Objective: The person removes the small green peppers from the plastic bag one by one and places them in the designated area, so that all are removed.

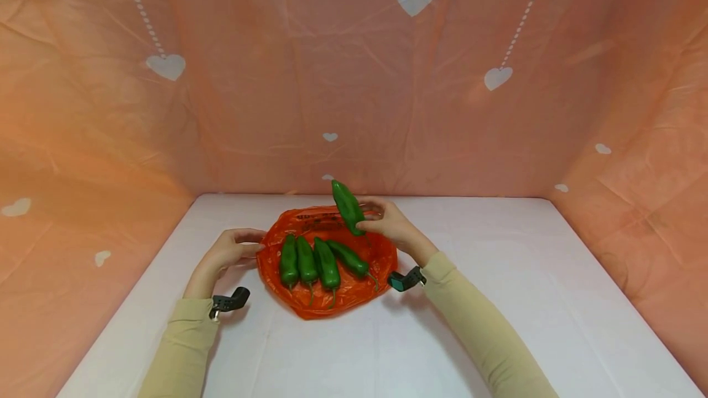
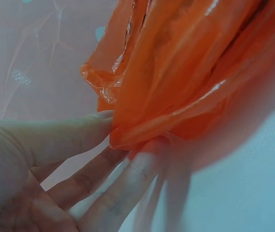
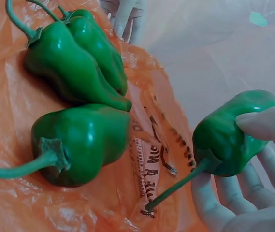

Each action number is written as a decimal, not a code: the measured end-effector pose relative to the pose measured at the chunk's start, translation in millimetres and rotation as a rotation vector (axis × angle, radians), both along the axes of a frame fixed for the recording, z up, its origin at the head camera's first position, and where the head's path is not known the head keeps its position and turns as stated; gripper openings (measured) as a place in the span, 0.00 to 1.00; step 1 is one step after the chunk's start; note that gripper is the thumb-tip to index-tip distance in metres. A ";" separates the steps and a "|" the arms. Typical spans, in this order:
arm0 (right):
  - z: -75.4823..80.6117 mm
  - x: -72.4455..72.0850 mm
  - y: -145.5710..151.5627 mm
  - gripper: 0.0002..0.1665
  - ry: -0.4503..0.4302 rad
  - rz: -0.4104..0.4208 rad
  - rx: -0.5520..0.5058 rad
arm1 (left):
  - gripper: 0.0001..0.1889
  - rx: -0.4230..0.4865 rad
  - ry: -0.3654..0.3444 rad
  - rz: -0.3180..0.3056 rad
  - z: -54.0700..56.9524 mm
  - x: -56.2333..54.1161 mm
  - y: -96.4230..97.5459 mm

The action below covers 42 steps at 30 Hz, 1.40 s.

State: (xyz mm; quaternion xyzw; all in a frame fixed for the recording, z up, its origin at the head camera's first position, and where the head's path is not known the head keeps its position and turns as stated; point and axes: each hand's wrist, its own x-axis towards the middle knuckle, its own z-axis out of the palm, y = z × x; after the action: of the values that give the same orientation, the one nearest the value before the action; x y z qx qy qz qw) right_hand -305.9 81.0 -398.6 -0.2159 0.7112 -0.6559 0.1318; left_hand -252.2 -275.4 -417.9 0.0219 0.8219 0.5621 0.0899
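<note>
A long green pepper [image 1: 348, 207] is gripped between the thumb and fingers of my right hand [image 1: 389, 226], raised over the right back part of an orange plastic bag [image 1: 310, 309]. In the right wrist view this pepper [image 3: 229, 135] has its stem pointing down to the left. Several more green peppers [image 1: 327, 263] lie side by side on the bag, stems mostly toward me. At the bag's left edge, my left hand [image 1: 235, 249] pinches the thin plastic [image 2: 151, 111] between thumb and fingers, as the left wrist view shows.
The bag lies on a white table [image 1: 470, 336]. Pinkish-orange cloth [image 1: 354, 78] with white hearts hangs behind and at both sides. Dark wrist cameras [image 1: 406, 279] are strapped at both sleeves. Dark printing [image 3: 151, 159] marks the bag.
</note>
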 end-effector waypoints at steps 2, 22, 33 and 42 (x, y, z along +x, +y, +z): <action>1.7 1.3 1.7 0.33 -0.026 -0.001 -0.006 | 0.22 0.002 0.000 -0.001 -0.4 -0.1 0.4; 7.1 7.9 24.0 0.32 -0.164 0.007 -0.137 | 0.22 0.004 0.002 -0.008 -3.4 -1.1 -1.3; 2.1 13.4 47.5 0.37 -0.182 -0.031 -0.107 | 0.21 0.015 0.012 -0.018 -3.9 -0.5 -1.8; -4.9 18.6 71.3 0.35 -0.179 -0.072 -0.077 | 0.23 0.021 0.004 -0.012 -3.8 1.3 -3.8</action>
State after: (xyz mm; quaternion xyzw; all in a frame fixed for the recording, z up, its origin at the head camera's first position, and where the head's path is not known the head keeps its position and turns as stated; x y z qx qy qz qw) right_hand -287.4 152.3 -403.5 -0.1357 0.6779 -0.7039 0.1630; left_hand -250.9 -279.2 -421.6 0.0288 0.8160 0.5701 0.0913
